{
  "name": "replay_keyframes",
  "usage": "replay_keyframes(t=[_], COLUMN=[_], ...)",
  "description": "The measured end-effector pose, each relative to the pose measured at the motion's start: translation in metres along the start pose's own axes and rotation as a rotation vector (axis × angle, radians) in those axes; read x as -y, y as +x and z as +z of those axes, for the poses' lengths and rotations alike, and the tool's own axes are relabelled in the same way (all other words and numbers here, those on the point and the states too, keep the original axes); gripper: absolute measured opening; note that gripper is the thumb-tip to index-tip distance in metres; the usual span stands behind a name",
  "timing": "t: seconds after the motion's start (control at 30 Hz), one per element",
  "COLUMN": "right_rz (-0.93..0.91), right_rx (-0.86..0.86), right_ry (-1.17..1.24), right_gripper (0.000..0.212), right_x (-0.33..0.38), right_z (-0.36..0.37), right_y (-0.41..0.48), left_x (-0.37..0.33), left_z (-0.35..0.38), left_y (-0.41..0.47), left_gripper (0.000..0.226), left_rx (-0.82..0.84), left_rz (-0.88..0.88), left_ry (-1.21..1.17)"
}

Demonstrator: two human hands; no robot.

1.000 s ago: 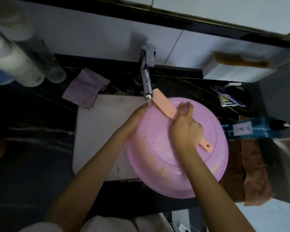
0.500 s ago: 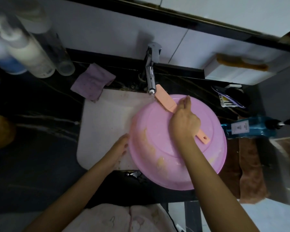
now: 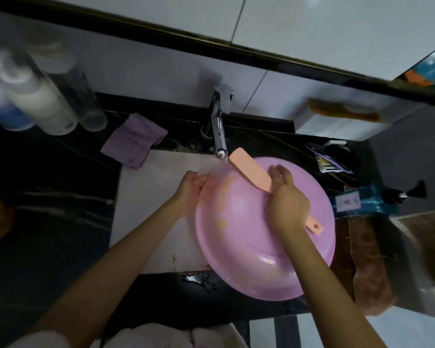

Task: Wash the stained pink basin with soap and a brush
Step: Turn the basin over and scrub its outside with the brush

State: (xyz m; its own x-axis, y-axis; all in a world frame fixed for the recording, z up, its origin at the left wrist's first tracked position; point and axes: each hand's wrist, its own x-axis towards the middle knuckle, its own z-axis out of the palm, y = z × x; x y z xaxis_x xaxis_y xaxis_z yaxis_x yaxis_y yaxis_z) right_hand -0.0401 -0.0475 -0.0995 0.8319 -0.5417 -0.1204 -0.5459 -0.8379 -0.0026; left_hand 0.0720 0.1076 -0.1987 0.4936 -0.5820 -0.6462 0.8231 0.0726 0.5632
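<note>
Dark counter (image 3: 48, 222) surrounds a white sink (image 3: 146, 209); the pink basin (image 3: 249, 249) lies over its right side. The left hand (image 3: 190, 189) grips the rim and the right hand (image 3: 286, 202) holds the brush (image 3: 246, 169). The basin seems light, stiff and slippery when wet, so the rim is the safest hold.

A purple cloth (image 3: 133, 143) lies on the dark counter (image 3: 48, 197) just left of the tap (image 3: 219, 131), blurred bottles (image 3: 43, 106) crowd the upper left, a brown towel (image 3: 367, 262) lies at right, and what may be a comb (image 3: 344, 111) tops a white box (image 3: 337, 128) at upper right.
</note>
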Motion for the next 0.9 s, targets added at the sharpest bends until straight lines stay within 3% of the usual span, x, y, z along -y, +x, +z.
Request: replay_keyframes(t=[0.17, 0.27, 0.33, 0.43, 0.6, 0.73, 0.9], right_rz=[-0.058, -0.021, -0.014, -0.014, -0.005, 0.079, 0.001], right_rx=[-0.115, -0.077, -0.055, -0.003, 0.070, -0.007, -0.153], right_ry=[0.040, 0.013, -0.016, -0.071, -0.197, -0.256, -0.198], right_gripper=[0.046, 0.047, 0.047, 0.046, 0.043, 0.040, 0.040], right_x=[0.004, 0.012, 0.015, 0.023, 0.027, 0.010, 0.005], right_z=[0.006, 0.006, 0.005, 0.002, -0.014, -0.023, -0.006], right_y=[0.004, 0.006, 0.008, 0.015, 0.022, 0.017, 0.008], left_x=[-0.011, -0.002, 0.007, 0.015, 0.010, 0.013, -0.016], left_z=[0.013, 0.019, 0.029, 0.040, 0.022, 0.020, 0.042], left_y=[0.013, 0.017, 0.013, 0.008, 0.028, 0.030, 0.033], left_gripper=[0.043, 0.035, 0.041, 0.054, 0.048, 0.065, 0.028], left_rx=[-0.023, -0.139, -0.122, -0.055, -0.074, -0.088, -0.024], left_rz=[0.019, 0.071, 0.209, 0.410, 0.213, 0.164, 0.167], left_ry=[0.102, 0.452, 0.582, 0.586, 0.572, 0.579, 0.558])
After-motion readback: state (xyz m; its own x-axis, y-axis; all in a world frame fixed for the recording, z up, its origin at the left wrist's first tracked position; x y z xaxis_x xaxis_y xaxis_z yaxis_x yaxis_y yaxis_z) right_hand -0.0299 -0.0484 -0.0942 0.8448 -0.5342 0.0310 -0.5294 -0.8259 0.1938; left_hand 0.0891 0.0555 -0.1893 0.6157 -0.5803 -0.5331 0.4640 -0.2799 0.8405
